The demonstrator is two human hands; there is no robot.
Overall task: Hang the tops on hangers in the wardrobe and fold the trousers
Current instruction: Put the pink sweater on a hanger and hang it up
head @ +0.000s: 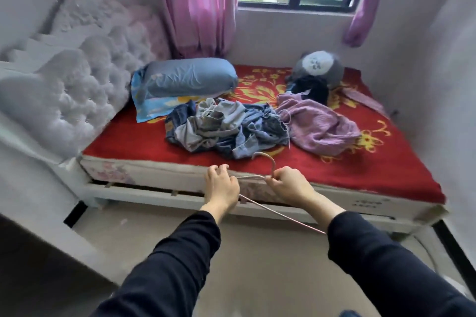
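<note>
I hold a thin pale wire hanger [268,162] in front of the bed's near edge. My right hand [288,184] grips it just below the hook. My left hand [221,185] is closed on its left end, and the bottom bar runs down to the right. On the red flowered bedspread [134,141] lies a heap of denim trousers and grey-blue clothes [226,128]. To its right sits a crumpled lilac knitted top [319,126]. A dark garment [311,89] lies further back.
A blue pillow [188,77] rests at the bed's head, by a white tufted headboard [77,90]. A grey plush toy [319,67] sits at the back right. Pink curtains [198,2] and a window stand behind. Beige floor [257,265] lies below me.
</note>
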